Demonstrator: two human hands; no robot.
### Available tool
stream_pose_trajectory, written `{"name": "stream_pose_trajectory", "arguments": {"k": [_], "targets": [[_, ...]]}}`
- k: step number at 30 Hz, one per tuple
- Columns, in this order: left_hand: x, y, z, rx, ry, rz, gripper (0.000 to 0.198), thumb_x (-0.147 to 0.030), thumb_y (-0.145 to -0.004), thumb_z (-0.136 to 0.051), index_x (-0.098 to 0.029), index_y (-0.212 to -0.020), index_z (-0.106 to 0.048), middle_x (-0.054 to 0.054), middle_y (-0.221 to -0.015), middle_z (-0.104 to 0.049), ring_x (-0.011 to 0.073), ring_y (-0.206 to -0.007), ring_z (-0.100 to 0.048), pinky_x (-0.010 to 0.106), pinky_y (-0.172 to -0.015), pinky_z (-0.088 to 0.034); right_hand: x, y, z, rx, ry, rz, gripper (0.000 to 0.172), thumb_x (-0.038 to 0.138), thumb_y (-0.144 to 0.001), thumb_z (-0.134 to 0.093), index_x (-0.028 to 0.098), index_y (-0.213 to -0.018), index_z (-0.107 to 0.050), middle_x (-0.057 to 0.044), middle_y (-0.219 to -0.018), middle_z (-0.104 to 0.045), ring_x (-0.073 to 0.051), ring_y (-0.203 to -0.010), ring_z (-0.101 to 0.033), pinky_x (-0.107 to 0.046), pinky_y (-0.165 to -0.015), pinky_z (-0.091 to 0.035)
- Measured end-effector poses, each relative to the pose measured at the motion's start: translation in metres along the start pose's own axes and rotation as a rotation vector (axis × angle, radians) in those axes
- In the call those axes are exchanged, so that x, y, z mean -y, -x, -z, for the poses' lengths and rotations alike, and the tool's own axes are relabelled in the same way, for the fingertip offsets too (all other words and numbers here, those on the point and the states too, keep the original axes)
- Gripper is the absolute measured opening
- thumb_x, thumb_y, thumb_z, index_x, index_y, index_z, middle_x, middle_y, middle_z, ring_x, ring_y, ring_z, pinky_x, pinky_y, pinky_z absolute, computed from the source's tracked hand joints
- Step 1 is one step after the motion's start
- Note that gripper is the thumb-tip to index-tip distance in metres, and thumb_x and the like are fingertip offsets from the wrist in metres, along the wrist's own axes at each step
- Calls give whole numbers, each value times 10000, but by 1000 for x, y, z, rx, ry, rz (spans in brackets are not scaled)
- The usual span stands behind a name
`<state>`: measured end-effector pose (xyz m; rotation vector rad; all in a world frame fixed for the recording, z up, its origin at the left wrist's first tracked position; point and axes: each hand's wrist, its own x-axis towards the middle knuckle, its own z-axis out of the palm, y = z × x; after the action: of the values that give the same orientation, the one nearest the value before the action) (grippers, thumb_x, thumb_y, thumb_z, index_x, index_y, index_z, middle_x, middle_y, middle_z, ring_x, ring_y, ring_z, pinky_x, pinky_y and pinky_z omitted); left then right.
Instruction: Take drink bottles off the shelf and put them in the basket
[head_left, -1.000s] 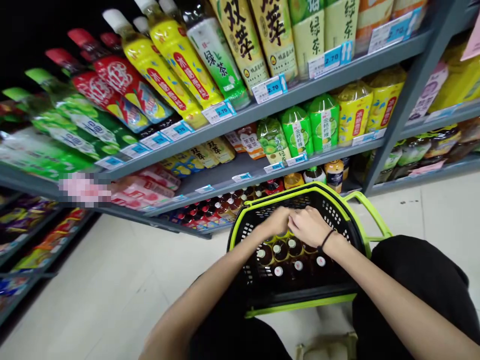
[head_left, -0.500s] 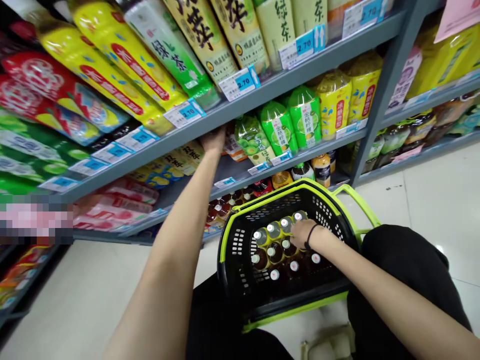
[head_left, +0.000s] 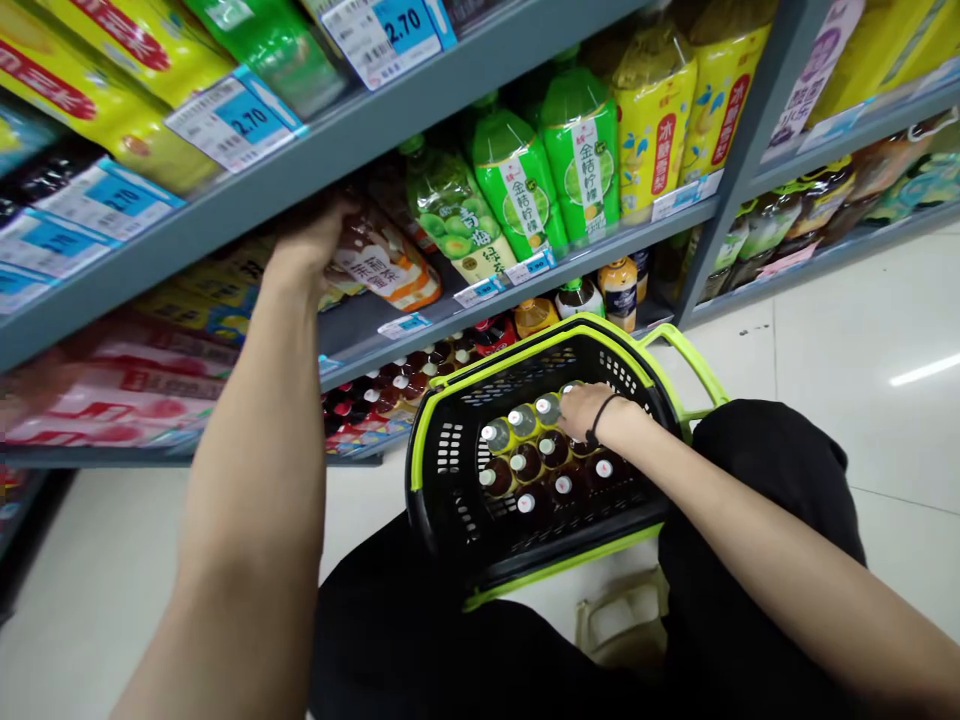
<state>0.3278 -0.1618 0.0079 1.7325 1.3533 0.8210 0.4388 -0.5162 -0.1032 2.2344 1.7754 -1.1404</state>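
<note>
Reaching, in the head view, under the upper shelf edge [head_left: 480, 80] with the left hand [head_left: 319, 232], close beneath that grey lip and above the lower shelf edge [head_left: 600, 256]. Having grey shelf surface [head_left: 360, 325] to cross in front, but little room to the right, beside closely packed green bottles [head_left: 517, 190]. Crossing the right side of the basket [head_left: 420, 430] with the right forearm, near the right knee [head_left: 780, 450]. Keeping room to move over the pale floor [head_left: 825, 400] beyond that knee.

Placing the left hand right beside a brown-labelled bottle [head_left: 386, 255] on the lower shelf, fingers lost in shadow; cannot tell whether grasping it or merely touching. Showing, on that bottle, white lettering and orange-and-white bands near the base; slanted in the picture, top too dark to read. Resting the right hand [head_left: 583, 412] at the far right of the white-capped bottles [head_left: 525, 462] in the basket, fingers bent over them; cannot tell how firmly. Lined up in rows there: clear ones at the back, dark ones nearer.

Compared with a second ago, no longer holding both hands together over the basket. Compared with half a second ago, seen closer to the shelf, right hand likewise among the bottles.
</note>
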Motion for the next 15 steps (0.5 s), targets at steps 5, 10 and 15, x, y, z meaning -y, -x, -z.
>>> {"name": "stream_pose_trajectory", "arguments": {"k": [5,10,15], "targets": [[8,19,21,-87,-23,95,403,-527,-1006,-613,-126,-967,-616,-3,-802,-723,251,-1061,-673,854,-1170,-337,5,15,6,33,41,22,405,416,-1022,-691,95,-1268,-726,-207,-1251,-748,-300,-1140,-745,-469,-980,-615],[25,46,32,-370,161,65,533,-518,-892,-749,-135,-1174,-509,-30,-973,-699,195,-1028,-664,716,-1097,-539,5,27,5,44,81,37,372,228,-1031,-550,49,-1277,-763,-263,-1303,-747,-338,-1240,-735,-422,-1013,-597],[49,81,46,-412,222,1,600,-564,-1061,-409,-123,-1452,-293,110,-1551,-498,207,-1321,-572,548,-1132,-553,2,21,-5,84,109,15,414,193,-1035,-504,12,-1338,-721,-264,-1402,-699,-351,-1275,-717,-444,-1023,-589]]}}
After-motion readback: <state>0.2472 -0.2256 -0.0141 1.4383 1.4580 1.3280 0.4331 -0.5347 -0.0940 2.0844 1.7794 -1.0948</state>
